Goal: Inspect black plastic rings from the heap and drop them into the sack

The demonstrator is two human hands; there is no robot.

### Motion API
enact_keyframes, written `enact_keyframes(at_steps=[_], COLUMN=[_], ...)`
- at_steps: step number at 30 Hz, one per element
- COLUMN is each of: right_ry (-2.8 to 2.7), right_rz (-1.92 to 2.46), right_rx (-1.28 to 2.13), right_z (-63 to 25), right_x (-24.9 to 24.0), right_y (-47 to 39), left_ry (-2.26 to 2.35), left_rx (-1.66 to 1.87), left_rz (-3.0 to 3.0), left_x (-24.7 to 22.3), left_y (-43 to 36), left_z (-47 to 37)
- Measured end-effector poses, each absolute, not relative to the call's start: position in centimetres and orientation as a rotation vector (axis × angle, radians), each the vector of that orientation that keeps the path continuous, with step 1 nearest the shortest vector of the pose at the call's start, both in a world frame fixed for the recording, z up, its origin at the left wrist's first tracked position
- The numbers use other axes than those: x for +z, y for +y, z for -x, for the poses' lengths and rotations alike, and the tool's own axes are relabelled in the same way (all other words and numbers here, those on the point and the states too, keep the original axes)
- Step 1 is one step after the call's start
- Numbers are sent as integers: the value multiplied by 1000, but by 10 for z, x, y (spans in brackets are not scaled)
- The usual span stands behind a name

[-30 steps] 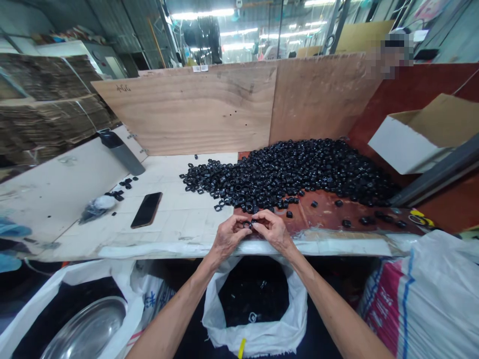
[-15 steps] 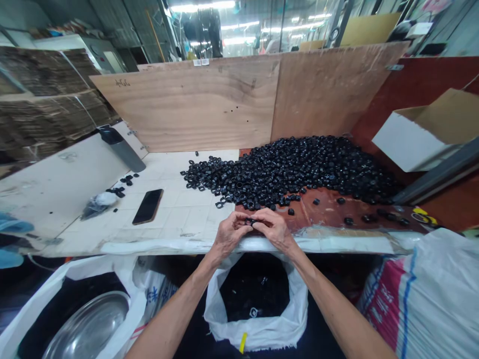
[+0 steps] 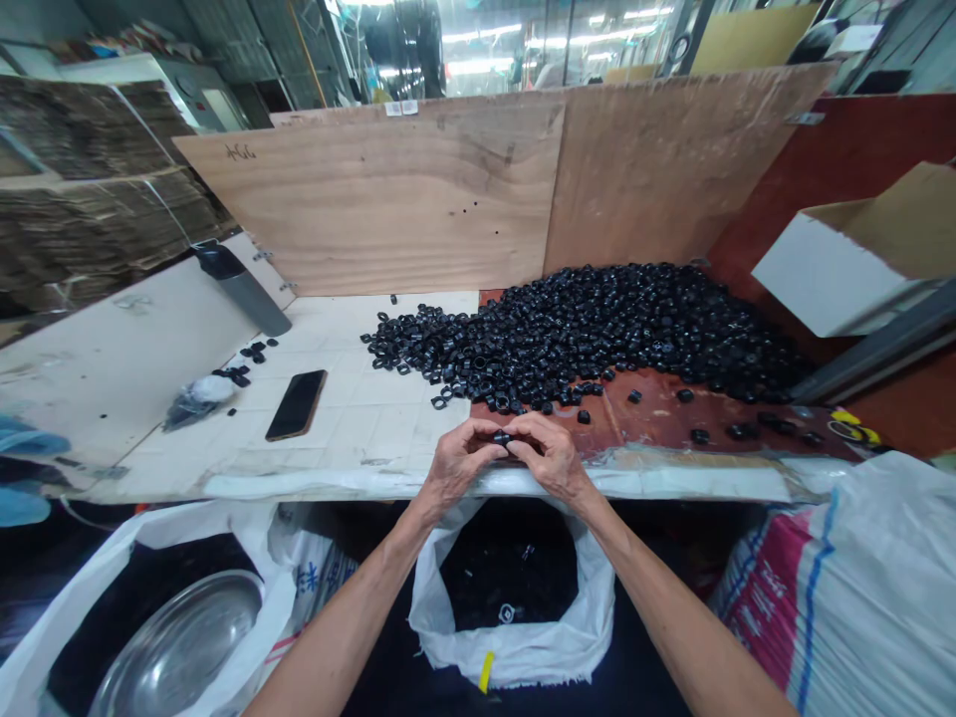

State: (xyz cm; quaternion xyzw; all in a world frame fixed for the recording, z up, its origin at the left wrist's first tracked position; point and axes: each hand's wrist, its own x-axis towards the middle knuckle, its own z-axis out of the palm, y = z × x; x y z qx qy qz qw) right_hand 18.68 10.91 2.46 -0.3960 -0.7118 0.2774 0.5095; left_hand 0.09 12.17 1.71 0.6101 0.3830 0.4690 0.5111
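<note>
Between the fingertips of my left hand (image 3: pixel 461 460) and my right hand (image 3: pixel 551 456) is a small black plastic ring-like part (image 3: pixel 501 437). Both hands pinch it from either side, just above the table's front edge, and the fingers partly cover it. Beyond them spreads a large pile of similar black parts (image 3: pixel 583 329), with some loose pieces along its near side. Below my wrists an open white woven sack (image 3: pixel 515 657) holds dark contents, with one pale ring-shaped piece (image 3: pixel 507 613) lying on top.
A phone (image 3: pixel 297 404) lies on the white tabletop (image 3: pixel 351 418) at left, near a small plastic bag (image 3: pixel 198 400) and a dark bottle (image 3: pixel 243 289). A metal bowl (image 3: pixel 183 647) sits in another sack. At right are a white box (image 3: pixel 829 274) and a full sack (image 3: pixel 888 568).
The black part shows a little more between my fingertips and appears turned. Both hands stay together in nearly the same place; the view has tilted slightly downward.
</note>
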Motion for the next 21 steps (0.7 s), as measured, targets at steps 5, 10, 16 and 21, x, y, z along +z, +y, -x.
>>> enact_keyframes(at_steps=[5, 10, 16, 21], right_ry=[-1712, -1707, -1802, -1904], right_rz=[1008, 1108, 1092, 1126], right_rx=[664, 610, 570, 451], right_z=[-186, -182, -181, -182], right_x=[26, 20, 22, 20], right_y=[107, 105, 102, 104], left_ry=[938, 917, 902, 902], left_rx=[1145, 1182, 1193, 1153], left_rz=[-1553, -1656, -1705, -1696], left_x=[16, 14, 17, 20], left_y=[122, 123, 123, 120], left_z=[1, 3, 3, 4])
